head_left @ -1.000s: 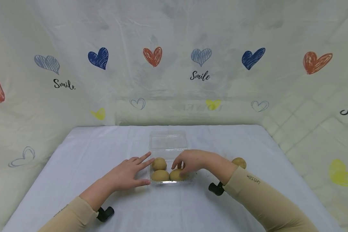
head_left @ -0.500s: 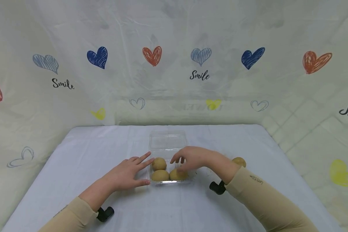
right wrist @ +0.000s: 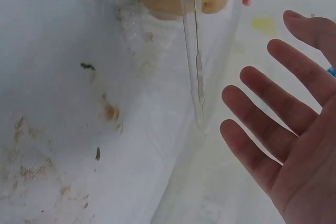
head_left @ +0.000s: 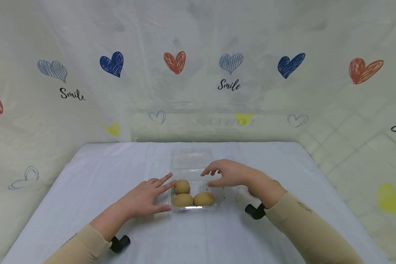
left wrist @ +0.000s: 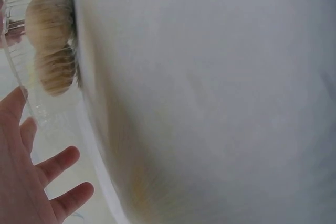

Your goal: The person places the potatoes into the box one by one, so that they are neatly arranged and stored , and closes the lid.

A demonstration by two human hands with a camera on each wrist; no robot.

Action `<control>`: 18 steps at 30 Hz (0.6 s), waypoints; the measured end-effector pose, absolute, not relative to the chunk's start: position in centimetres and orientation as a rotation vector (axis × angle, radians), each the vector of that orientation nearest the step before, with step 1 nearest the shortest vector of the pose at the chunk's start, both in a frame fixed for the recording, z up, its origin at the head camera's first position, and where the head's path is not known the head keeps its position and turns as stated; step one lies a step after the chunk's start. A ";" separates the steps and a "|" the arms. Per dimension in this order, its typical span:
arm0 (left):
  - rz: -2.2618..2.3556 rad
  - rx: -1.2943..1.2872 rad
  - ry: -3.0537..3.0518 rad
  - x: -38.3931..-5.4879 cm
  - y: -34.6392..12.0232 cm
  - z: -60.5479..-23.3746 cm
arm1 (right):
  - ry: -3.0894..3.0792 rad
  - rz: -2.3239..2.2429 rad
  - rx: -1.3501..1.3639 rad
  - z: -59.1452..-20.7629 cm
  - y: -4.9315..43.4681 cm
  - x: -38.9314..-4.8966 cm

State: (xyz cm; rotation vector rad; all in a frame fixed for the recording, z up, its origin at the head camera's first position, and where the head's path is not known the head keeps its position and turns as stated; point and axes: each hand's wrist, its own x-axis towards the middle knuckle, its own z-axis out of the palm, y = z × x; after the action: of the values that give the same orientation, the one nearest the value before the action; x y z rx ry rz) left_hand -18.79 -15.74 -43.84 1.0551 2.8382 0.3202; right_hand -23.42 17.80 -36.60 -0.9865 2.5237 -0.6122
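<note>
A clear plastic clamshell box (head_left: 195,208) stands mid-table with its lid (head_left: 190,159) folded back. Three potatoes lie inside: one at the back left (head_left: 182,186), one at the front left (head_left: 183,200) and one at the front right (head_left: 204,199). My left hand (head_left: 145,198), fingers spread, rests against the box's left side; the left wrist view shows potatoes (left wrist: 50,22) through its ribbed wall. Over the box's right back part hovers my right hand (head_left: 232,174), holding nothing. In the right wrist view its fingers (right wrist: 262,114) are spread, apart from the box.
White cloth (head_left: 171,238) covers the table. Dirt crumbs (right wrist: 107,111) are scattered on it to the right of the box. Behind my right wrist another potato is almost wholly hidden. A curtain with printed hearts (head_left: 175,63) hangs behind the table.
My right hand has let go of the front-right potato and lifted up and to the right. The potato beyond my right wrist has become covered by it. My left hand has stayed put.
</note>
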 end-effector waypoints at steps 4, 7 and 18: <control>0.317 1.058 2.840 -18.8 -15.8 -43.9 | 2.525 -0.643 -0.989 -36.7 18.8 -23.6; 0.311 1.066 2.844 -18.9 -15.9 -44.0 | 2.534 -0.644 -0.968 -37.0 19.8 -23.7; 0.312 1.057 2.838 -19.0 -15.9 -44.0 | 2.618 -0.596 -0.832 -38.1 24.8 -23.6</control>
State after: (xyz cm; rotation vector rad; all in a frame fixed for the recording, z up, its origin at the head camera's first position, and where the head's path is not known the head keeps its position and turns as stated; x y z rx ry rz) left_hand -19.03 -15.93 -43.99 1.0573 2.8375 0.3120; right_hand -23.65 24.81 -38.06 -0.8318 2.6176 -0.5956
